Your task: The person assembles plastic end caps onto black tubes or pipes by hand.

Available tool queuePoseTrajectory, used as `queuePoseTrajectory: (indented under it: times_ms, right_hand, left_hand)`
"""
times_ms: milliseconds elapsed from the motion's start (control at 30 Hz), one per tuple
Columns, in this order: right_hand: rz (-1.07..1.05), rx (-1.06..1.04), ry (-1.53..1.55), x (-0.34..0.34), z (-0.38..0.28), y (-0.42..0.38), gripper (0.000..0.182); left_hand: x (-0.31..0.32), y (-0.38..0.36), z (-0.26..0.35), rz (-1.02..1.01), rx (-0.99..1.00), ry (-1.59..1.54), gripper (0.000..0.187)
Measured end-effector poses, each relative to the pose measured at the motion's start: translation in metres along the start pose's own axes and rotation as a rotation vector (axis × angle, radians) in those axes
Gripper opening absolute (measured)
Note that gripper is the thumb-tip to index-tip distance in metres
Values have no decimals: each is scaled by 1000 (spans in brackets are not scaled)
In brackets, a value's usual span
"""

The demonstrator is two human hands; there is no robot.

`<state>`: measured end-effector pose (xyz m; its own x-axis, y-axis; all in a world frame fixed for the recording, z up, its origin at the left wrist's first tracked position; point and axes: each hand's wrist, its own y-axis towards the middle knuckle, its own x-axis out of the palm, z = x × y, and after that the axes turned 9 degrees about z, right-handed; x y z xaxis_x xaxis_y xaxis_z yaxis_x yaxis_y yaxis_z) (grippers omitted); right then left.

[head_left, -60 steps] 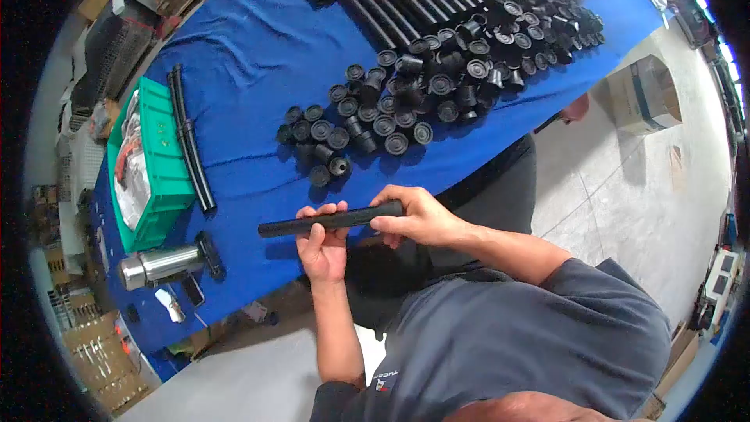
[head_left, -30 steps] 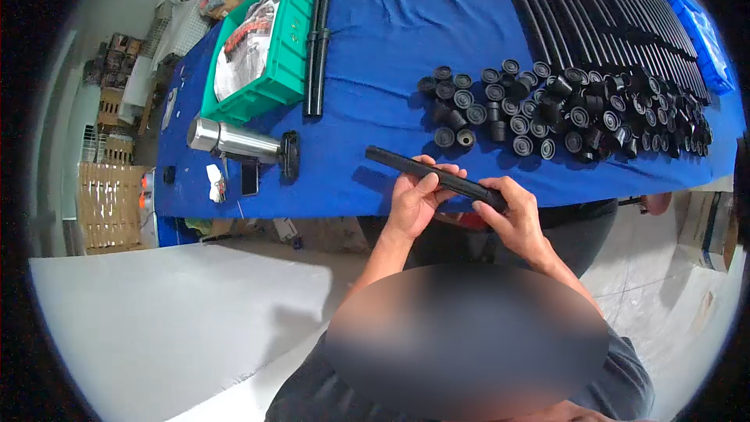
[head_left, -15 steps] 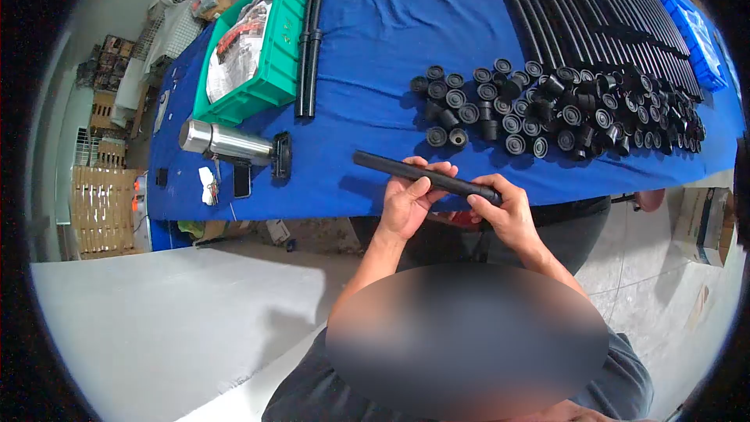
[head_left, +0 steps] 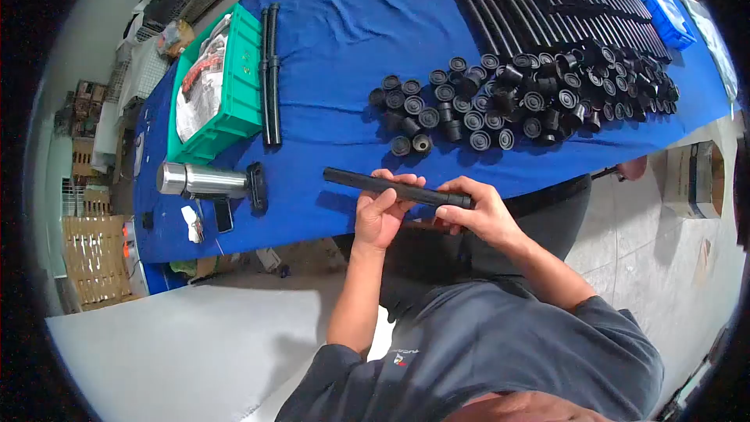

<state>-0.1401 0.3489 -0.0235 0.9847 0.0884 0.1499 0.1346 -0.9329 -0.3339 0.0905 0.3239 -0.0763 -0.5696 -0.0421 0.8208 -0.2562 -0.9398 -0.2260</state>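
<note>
A black tube (head_left: 353,179) is held across both hands above the front edge of the blue-covered table (head_left: 328,117). My left hand (head_left: 383,207) is closed around its middle, thumb on the near side. At the tube's right end, my right hand (head_left: 478,209) grips with thumb and fingers around a slightly thicker end section. Beyond the hands lie many black round caps (head_left: 480,140), some upright and some on their sides. Behind the caps, rows of black tubes (head_left: 539,12) lie side by side.
On the left stand a green crate (head_left: 246,70) with papers in it and a pair of long black tubes (head_left: 271,78). Nearer are a steel flask (head_left: 215,181), a black clip-like object (head_left: 256,187) and a phone (head_left: 223,216). A blue bin (head_left: 656,4) stands at the far right.
The camera view has shifted, so the table appears turned and my torso shows more. Both hands still hold the tube, and my right-hand fingers have changed position around its end.
</note>
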Motion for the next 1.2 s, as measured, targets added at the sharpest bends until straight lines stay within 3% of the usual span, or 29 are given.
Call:
queuePoseTrajectory:
  times_ms: [33, 67, 167, 267, 300, 367, 467, 567, 600, 700, 733, 833, 867, 967, 1067, 1200]
  right_hand:
    - [-48, 148, 141, 0, -4, 0, 36]
    - [-43, 140, 104, 1, 0, 1, 38]
    - [146, -731, -543, -2, 17, 8, 38]
    - [8, -69, -172, 1, -6, -5, 36]
    - [-23, 60, 1, -1, 0, 0, 36]
    - [55, -72, -107, 0, 7, 0, 35]
    - [194, -834, -564, -2, 18, 9, 34]
    - [-7, 116, 36, -3, 0, 0, 34]
    - [7, 103, -23, -4, 2, 1, 35]
    - [161, -757, -560, -4, 13, 6, 33]
    - [169, -818, -596, -5, 13, 8, 33]
    - [47, 68, 74, -1, 0, -2, 34]
    - [19, 111, 46, -6, 3, 2, 34]
    - [85, -179, -152, -3, 11, 1, 33]
    - [65, -115, -122, -2, 4, -1, 31]
    - [77, -235, -201, -7, 12, 13, 30]
  left_hand:
    - [0, 0, -1, 12, 0, 11, 31]
    - [0, -1, -2, 25, 1, 23, 30]
    - [1, 0, -1, 48, -11, 17, 30]
    - [-2, 0, 1, 32, -15, 13, 29]
    - [-2, 0, 1, 18, -14, 16, 29]
    - [1, 1, 0, 26, -17, 16, 28]
    - [1, 1, 1, 17, -29, -14, 28]
    - [-1, 1, -1, 4, -24, -11, 28]
    - [-1, 2, -1, -1, -18, -4, 28]
    - [0, 3, -1, 22, -32, -40, 28]
    - [-2, 2, -2, 20, -32, -48, 29]
    - [-4, 3, -1, 13, -31, -48, 29]
    - [-3, 2, -1, 13, -29, -36, 29]
    - [0, 3, -1, 21, -18, -29, 29]
    - [-4, 4, -2, 4, -10, -31, 29]
    - [11, 2, 2, 62, -20, 43, 26]
